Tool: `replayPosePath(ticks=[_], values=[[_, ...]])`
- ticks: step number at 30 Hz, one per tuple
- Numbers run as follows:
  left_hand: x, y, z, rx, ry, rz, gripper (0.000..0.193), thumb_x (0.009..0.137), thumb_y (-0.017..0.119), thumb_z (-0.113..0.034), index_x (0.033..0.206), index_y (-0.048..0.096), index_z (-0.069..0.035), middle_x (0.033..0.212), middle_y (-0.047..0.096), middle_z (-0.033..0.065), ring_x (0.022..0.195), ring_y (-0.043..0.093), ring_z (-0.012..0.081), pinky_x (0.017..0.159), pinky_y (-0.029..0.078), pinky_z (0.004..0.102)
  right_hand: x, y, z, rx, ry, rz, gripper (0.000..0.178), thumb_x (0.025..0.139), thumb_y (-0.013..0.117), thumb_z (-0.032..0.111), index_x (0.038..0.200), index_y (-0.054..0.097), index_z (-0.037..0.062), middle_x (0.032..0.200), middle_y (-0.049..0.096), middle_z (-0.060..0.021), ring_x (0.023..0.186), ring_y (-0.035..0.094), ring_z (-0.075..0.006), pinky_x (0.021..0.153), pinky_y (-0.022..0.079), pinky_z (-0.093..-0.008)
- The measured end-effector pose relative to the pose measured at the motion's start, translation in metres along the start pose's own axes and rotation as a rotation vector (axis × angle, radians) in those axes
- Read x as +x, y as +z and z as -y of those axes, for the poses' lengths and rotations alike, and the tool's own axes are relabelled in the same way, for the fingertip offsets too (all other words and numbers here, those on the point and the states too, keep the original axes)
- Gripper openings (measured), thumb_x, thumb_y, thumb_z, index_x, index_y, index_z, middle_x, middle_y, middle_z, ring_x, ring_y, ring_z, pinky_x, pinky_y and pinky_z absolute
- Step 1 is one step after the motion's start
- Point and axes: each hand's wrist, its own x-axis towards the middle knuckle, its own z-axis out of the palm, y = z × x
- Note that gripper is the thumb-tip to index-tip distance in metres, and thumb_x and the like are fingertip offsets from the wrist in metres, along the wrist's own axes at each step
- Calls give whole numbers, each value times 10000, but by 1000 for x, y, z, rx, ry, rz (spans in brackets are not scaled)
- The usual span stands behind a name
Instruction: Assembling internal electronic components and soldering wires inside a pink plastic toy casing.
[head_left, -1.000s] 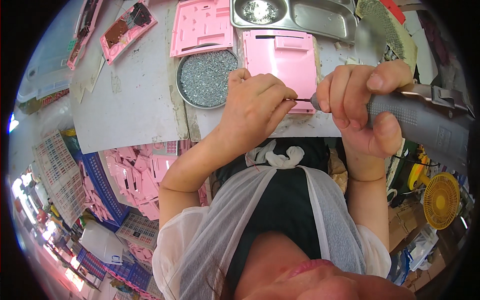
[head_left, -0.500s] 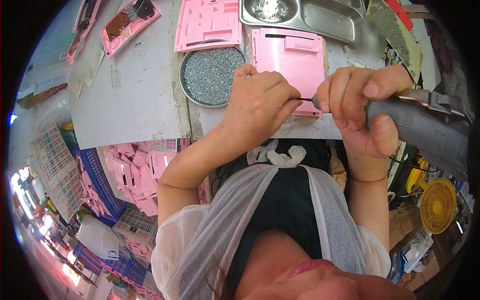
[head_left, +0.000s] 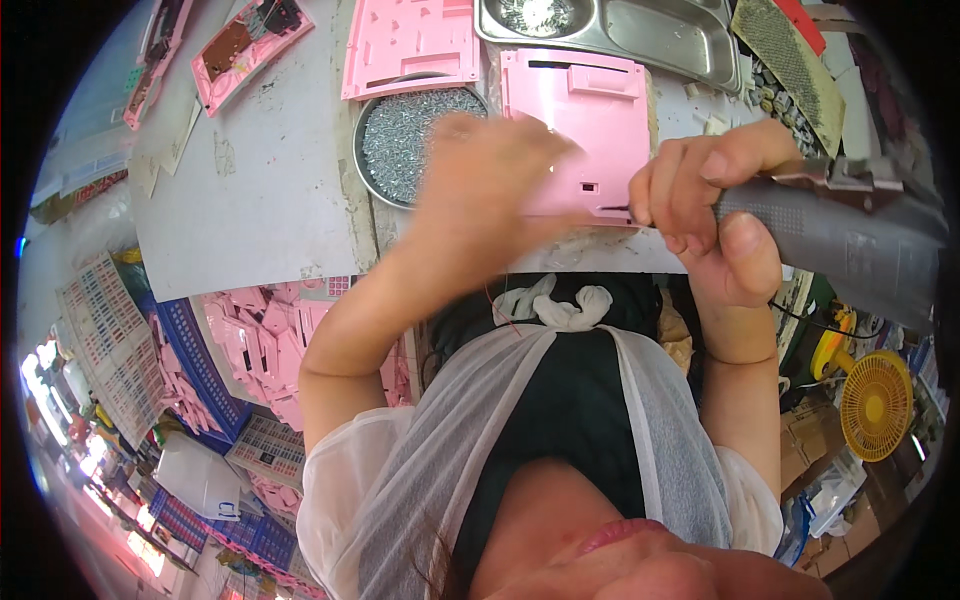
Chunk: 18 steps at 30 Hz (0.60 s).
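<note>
My right hand (head_left: 712, 205) is wrapped round a grey electric screwdriver (head_left: 850, 235). Its thin dark bit points left, over the lower edge of a flat pink plastic panel (head_left: 545, 90) on the table. Between the round metal bowl (head_left: 358, 160) and the panel is my left hand (head_left: 490, 180), smeared by motion. Its fingers cannot be made out, nor whether they hold anything. Small silvery screws (head_left: 400, 140) fill the bowl, and the hand covers part of its right side.
Behind the bowl lies another pink panel (head_left: 415, 45); beside it is a steel compartment tray (head_left: 665, 45). Two pink housings with parts inside, one of them nearer (head_left: 250, 50), lie at far left. Pink pieces (head_left: 265, 345) are heaped below the table. A yellow fan (head_left: 876, 405) stands lower right.
My left hand has drawn back from the screwdriver's tip toward the left and is now blurred. The screwdriver stays in my right hand, slightly shifted left.
</note>
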Motion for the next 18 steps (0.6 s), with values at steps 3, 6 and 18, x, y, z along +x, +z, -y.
replayPosePath(ticks=[3,6,18], values=[[-19,-34,31,517,-308,10,274,759,817,-215,1002,720,-135,906,646,8,960,599,214,903,353,412,-13,-17,6,-43,-13,-28,301,941,643,267,1115,489,76,647,449,5,579,432,-119,630,444,-332],[-43,-30,45,481,-309,157,153,789,789,-204,929,749,-158,944,655,-23,961,578,204,890,339,433,-31,-30,4,-40,-36,-26,293,935,636,169,1137,464,44,691,483,-19,590,450,-113,652,472,-349],[-36,-24,57,489,-240,-36,65,867,745,-186,893,720,-132,870,676,-14,857,617,183,870,362,393,-50,-26,-13,-224,-46,-35,259,934,668,242,1027,475,98,638,452,-8,573,435,-139,641,469,-363]])
